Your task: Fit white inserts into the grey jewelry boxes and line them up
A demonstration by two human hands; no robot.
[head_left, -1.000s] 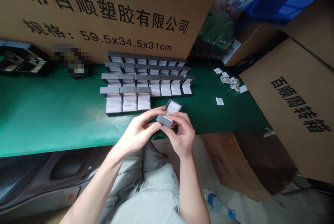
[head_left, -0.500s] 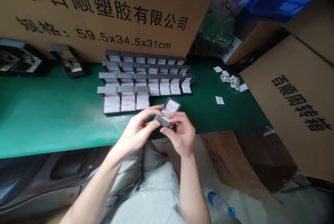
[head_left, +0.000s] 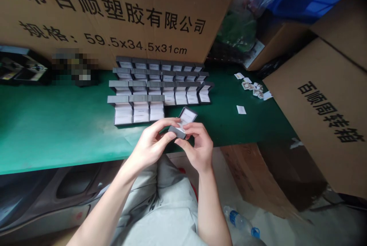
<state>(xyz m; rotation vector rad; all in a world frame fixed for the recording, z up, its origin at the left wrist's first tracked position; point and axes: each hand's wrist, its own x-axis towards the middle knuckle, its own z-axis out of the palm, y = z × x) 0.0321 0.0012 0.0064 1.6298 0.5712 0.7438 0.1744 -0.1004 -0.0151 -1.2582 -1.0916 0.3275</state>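
- The open grey jewellery box [head_left: 177, 131] is held between both hands, over the near part of the green-topped bench [head_left: 57, 143]; its lid [head_left: 188, 115] is raised and tilted away from the person.
- The box's base is gripped by the closed left hand [head_left: 149, 143]; its right side is pinched by the closed right hand [head_left: 199, 148].
- Its long axis is aimed up and rightward; neither hand is clearly nearer.
- Rows of open grey boxes [head_left: 123, 116] are laid out beyond, to the left; white paper slips [head_left: 241, 110] lie rightward.
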